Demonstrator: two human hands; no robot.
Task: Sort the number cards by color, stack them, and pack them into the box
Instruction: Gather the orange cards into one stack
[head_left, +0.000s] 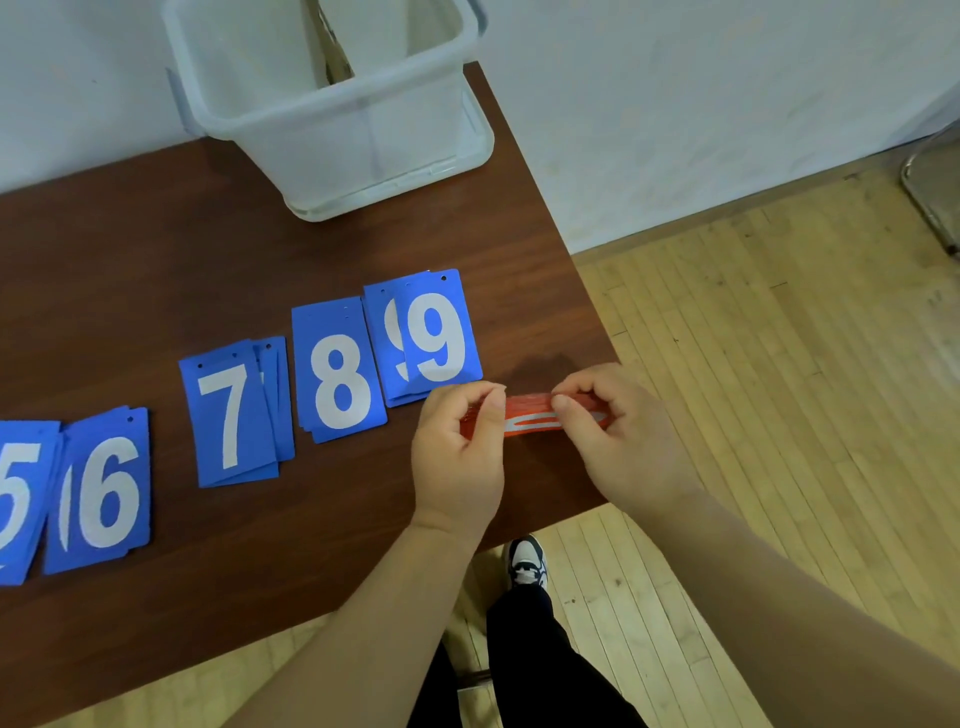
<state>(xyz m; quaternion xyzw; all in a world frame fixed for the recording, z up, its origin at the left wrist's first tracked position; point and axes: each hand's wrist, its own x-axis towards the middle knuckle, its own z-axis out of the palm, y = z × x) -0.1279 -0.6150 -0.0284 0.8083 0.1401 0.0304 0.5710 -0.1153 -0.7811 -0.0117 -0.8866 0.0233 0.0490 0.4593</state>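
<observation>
Beside the blue 9 pile (436, 338) at the table (156, 286) corner, I see the left hand (460, 441) and right hand (618, 441) each pinching an end of the red card stack (530, 410), fingers curled; thin, light, slick cards, so I'd squeeze those ends to stop fanning.

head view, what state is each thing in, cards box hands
red card stack: held on edge between both hands
blue piles 5, 6, 7, 8, 9: face up on the table, untidy
box: upright, open, no cards seen inside
left hand: pinches the stack's left end
right hand: pinches its right end
</observation>
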